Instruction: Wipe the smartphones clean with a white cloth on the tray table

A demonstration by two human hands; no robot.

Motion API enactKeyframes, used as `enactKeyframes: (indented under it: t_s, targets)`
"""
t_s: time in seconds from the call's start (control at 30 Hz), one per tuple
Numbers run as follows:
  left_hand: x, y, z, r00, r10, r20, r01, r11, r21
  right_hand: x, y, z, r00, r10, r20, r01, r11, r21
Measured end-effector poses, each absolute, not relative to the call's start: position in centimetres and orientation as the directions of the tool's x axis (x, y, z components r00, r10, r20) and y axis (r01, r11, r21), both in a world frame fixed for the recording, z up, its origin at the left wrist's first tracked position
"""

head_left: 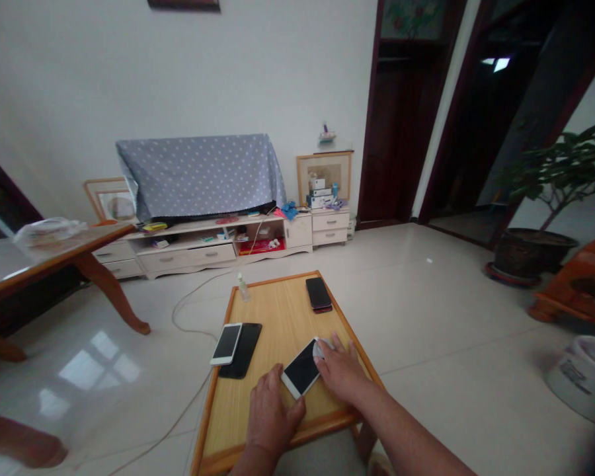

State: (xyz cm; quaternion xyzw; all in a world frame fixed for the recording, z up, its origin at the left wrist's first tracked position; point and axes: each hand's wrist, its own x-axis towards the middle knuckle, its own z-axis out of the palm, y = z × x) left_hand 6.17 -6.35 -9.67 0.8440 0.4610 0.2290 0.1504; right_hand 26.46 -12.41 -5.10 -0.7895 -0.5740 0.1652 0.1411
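Observation:
A white smartphone [301, 370] with a dark screen lies at a slant on the small wooden table [277, 311]. My left hand [272, 410] grips its near left end between thumb and fingers. Over the phone's far right end, my right hand [342, 370] presses a small pale grey cloth [322, 348] under its fingers. To the left, another white phone [227, 344] rests partly on a larger black tablet-like slab [242, 354]. A dark phone [318, 293] lies near the far right corner, on top of a reddish item. A small clear pump bottle [242, 289] stands at the far left corner.
A cable [178, 311] runs across the tiled floor at left. Beyond stands a low white cabinet [297, 231] with a dotted cloth cover [203, 175]. A larger wooden table [104, 241] is at left; a potted plant [533, 254] and a white bucket [582, 377] are at right.

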Motion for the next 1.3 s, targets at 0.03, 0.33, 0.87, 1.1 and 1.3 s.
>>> enactKeyframes:
  t_s: [0.03, 0.33, 0.87, 1.1, 1.3]
  targets:
    - [6.2, -6.3, -9.7, 0.474, 0.845, 0.249, 0.706, -0.533, 0.466, 26.6, -13.2, -5.2, 0.285, 0.953, -0.1, 0.864, -0.301, -0.403]
    - [6.0, -6.1, -10.0, 0.472, 0.845, 0.252, 0.692, -0.532, 0.489, 27.4, -14.6, -6.0, 0.29, 0.952, -0.1, 0.87, -0.306, -0.388]
    - [6.0, -6.4, -9.9, 0.482, 0.847, 0.225, 0.704, -0.528, 0.475, 20.3, -12.9, -5.1, -0.099, 0.995, 0.031, 0.846, 0.101, -0.524]
    - [5.8, -6.7, -9.8, 0.486, 0.829, 0.276, 0.675, -0.557, 0.484, 23.9, -11.4, -4.8, 0.172, 0.981, -0.09, 0.868, -0.194, -0.457]
    - [5.9, -6.7, -9.5, 0.475, 0.853, 0.217, 0.692, -0.514, 0.506, 20.4, -12.2, -5.1, -0.086, 0.996, -0.015, 0.856, 0.066, -0.513]
